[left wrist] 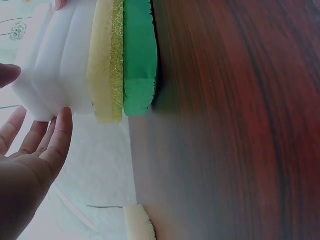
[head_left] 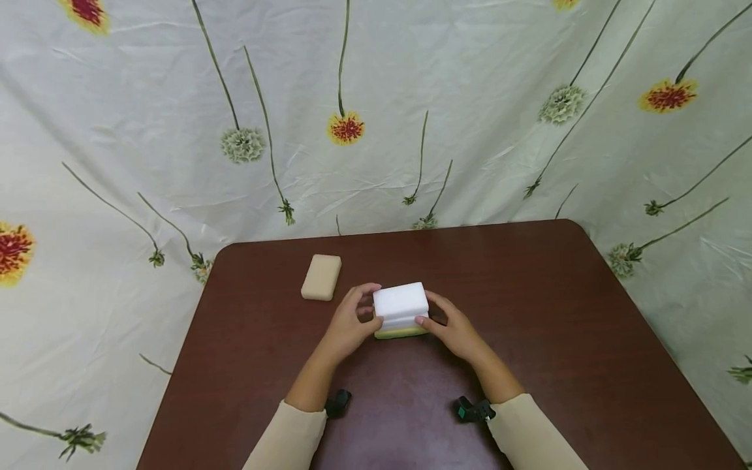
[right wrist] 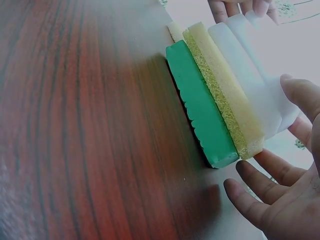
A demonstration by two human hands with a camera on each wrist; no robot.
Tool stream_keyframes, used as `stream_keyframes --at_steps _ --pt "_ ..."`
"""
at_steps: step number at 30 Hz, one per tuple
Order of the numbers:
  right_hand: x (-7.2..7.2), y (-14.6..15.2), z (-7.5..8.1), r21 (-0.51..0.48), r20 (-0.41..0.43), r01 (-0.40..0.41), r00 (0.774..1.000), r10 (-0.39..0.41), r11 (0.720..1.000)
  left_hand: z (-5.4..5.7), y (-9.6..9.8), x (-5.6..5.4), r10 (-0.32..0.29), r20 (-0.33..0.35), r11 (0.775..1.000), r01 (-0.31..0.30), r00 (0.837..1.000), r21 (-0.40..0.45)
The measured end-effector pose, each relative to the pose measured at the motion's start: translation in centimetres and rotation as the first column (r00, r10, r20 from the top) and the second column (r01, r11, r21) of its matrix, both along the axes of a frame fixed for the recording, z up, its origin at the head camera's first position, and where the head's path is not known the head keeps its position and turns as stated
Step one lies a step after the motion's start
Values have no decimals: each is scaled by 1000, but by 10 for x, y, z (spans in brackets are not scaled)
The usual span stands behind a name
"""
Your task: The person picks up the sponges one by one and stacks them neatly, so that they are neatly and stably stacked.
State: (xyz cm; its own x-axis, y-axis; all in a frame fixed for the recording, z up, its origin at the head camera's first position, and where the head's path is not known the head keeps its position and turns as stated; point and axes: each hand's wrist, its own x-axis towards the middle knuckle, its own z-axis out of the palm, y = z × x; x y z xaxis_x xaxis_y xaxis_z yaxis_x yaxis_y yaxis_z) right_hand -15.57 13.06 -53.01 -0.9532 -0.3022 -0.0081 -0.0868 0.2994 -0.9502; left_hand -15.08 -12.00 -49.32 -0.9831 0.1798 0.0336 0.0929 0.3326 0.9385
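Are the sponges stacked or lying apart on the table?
Stacked: the white sponges sit on a yellow one over a green one, held between both hands. A tan sponge lies apart.

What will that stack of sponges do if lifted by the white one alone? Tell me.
Probably only the white sponges rise, since the layers look merely stacked. The yellow sponge and green one likely stay put. All look soft and light, so fingers may dent them.

Two hands, left hand (head_left: 348, 326) and right hand (head_left: 455, 331), at frame centre. One stack of four sponges: two white sponges (head_left: 401, 305), one yellow sponge (right wrist: 225, 110), one green sponge (right wrist: 200, 107). One beige sponge (head_left: 321, 277) at centre left. One table (head_left: 558, 313).
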Motion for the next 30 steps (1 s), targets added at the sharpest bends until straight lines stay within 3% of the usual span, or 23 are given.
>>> stream_keyframes --at_steps 10,21,24,30 --pt "2 -1 3 -21 4 2 1000 -2 1000 -1 0 2 -14 -8 999 14 1000 -50" --pt "3 2 4 -57 -8 12 1000 -13 998 -2 1 1 -33 -40 999 32 999 -13" --pt "4 1 11 -49 -13 14 1000 -15 999 -2 1 1 -34 -37 999 34 999 1" --pt "14 -2 42 -17 -32 15 999 -15 1000 -2 1 1 -42 -16 999 43 999 23"
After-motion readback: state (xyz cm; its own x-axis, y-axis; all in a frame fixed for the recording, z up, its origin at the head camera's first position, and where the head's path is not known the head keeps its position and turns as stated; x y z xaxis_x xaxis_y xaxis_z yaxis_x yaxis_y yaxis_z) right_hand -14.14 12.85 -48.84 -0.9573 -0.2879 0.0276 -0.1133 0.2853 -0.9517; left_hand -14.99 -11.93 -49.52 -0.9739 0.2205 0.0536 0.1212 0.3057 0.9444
